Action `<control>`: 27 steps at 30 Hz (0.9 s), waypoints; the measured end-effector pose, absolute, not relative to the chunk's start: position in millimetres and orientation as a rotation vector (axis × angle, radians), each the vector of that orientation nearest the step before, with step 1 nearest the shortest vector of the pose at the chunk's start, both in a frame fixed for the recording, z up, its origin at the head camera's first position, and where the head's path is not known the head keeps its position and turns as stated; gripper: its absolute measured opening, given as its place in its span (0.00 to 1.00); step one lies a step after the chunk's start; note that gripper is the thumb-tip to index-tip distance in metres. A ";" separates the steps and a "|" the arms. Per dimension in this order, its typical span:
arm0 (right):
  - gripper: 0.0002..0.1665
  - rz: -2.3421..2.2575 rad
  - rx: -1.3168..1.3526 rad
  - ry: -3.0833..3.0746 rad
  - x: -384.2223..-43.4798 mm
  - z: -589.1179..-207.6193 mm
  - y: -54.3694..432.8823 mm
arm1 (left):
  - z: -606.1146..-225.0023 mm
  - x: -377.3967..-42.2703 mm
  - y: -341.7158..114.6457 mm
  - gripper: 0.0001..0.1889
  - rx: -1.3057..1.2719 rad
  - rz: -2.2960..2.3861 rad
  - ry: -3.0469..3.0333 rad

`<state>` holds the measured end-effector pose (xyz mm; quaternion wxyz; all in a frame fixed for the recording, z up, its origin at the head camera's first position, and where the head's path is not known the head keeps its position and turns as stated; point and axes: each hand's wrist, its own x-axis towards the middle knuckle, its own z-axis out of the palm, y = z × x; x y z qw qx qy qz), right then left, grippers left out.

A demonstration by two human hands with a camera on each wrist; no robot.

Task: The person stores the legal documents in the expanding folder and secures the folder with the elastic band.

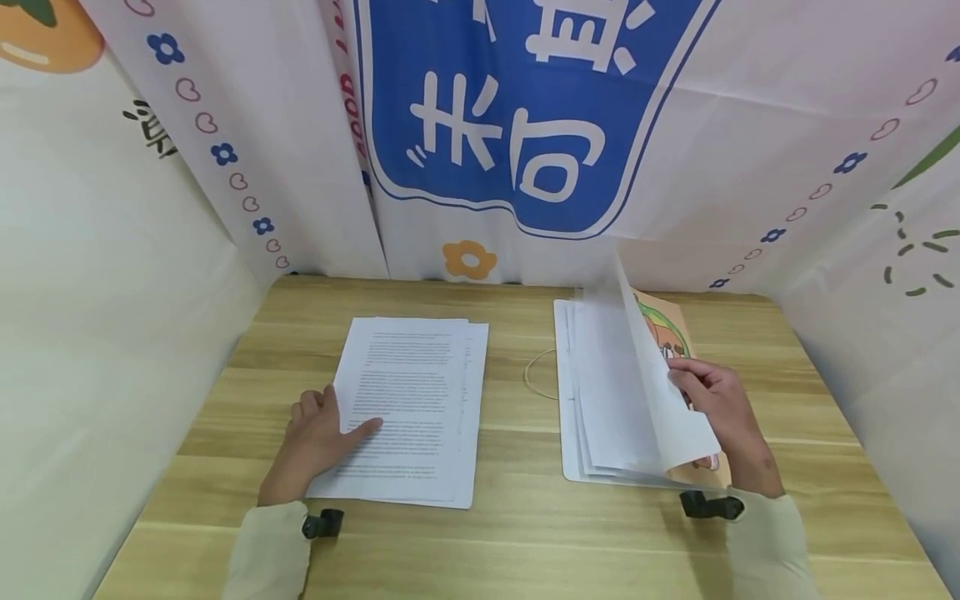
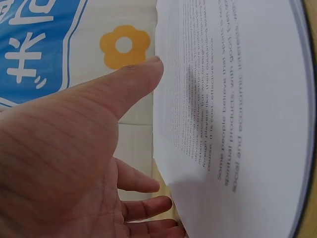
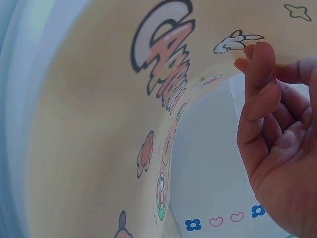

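Observation:
On the left of the table lies a stack of printed paper [image 1: 405, 375]. My left hand [image 1: 311, 437] rests at its left edge, thumb extended over the text and the other fingers loosely bent beside it; text also fills the right of the left wrist view. To the right, a folder [image 1: 567, 450] holds white sheets [image 1: 603, 392]. My right hand [image 1: 718, 408] pinches the edge of its raised, bowed cover [image 3: 94, 119], orange with cartoon prints on the outside and white toward the sheets. The cover curves up to the curled fingers [image 3: 260, 109].
A thin elastic loop [image 1: 528, 375] sticks out from the folder's left side. Wood-patterned table surface [image 1: 517, 467] lies between stack and folder. Printed cloth walls [image 1: 450, 225] enclose the back and sides. Small black mounts [image 1: 324, 523] sit at both sleeve cuffs.

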<state>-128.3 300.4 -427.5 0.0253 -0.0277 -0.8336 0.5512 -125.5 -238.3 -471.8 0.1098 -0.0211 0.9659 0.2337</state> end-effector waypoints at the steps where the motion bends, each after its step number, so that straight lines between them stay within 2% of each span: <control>1: 0.24 1.706 -0.084 -2.574 -128.3 -427.4 300.3 | -472.3 -125.6 -238.3 0.60 -0.063 0.693 2.838; 10: 0.23 1.693 -0.062 -2.541 -128.1 -428.6 299.2 | -475.3 -125.8 -238.3 0.56 -0.002 0.678 2.865; 27: 0.23 1.684 -0.051 -2.551 -128.4 -427.6 296.9 | -478.8 -121.2 -232.3 0.47 -0.051 0.671 2.915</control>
